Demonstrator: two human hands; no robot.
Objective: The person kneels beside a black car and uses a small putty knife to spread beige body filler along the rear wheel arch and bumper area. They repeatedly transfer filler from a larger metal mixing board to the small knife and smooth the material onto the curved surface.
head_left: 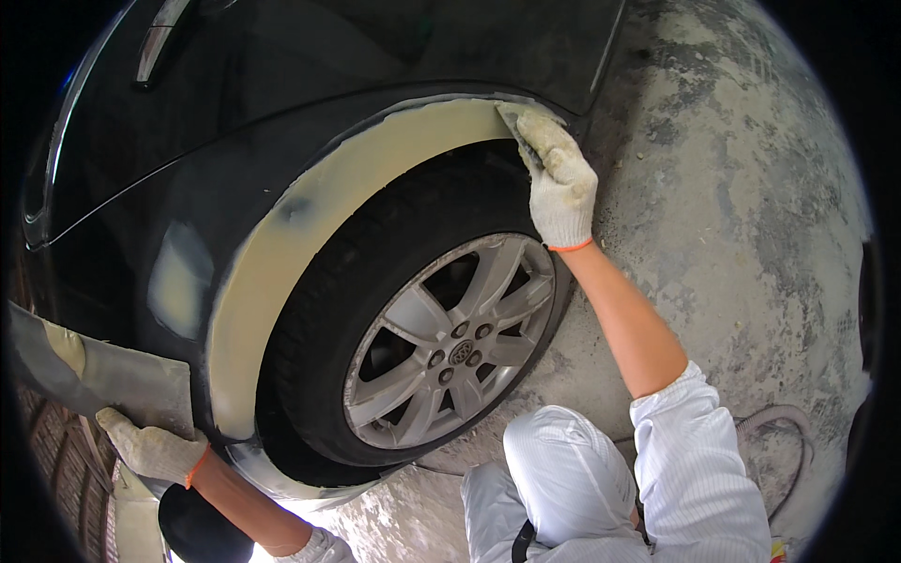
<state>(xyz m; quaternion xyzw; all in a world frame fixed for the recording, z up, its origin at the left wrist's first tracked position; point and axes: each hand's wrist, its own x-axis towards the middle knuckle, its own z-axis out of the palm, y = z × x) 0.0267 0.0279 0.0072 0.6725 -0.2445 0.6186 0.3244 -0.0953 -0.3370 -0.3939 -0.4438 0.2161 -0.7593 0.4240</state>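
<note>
A thin spreader [511, 118] meets the upper right end of a beige filler band [352, 159] that curves around a black tyre [314, 375] on a dark car [282, 56]. The gloved right hand [560, 178] has its fingers closed around the spreader. The gloved left hand [155, 452] grips the lower edge of a grey sheet [136, 380] bearing a beige dab [64, 347]; how far the fingers curl behind cannot be told.

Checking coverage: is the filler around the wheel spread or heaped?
Spread: the beige filler forms a long, broad band curving around the wheel.
</note>
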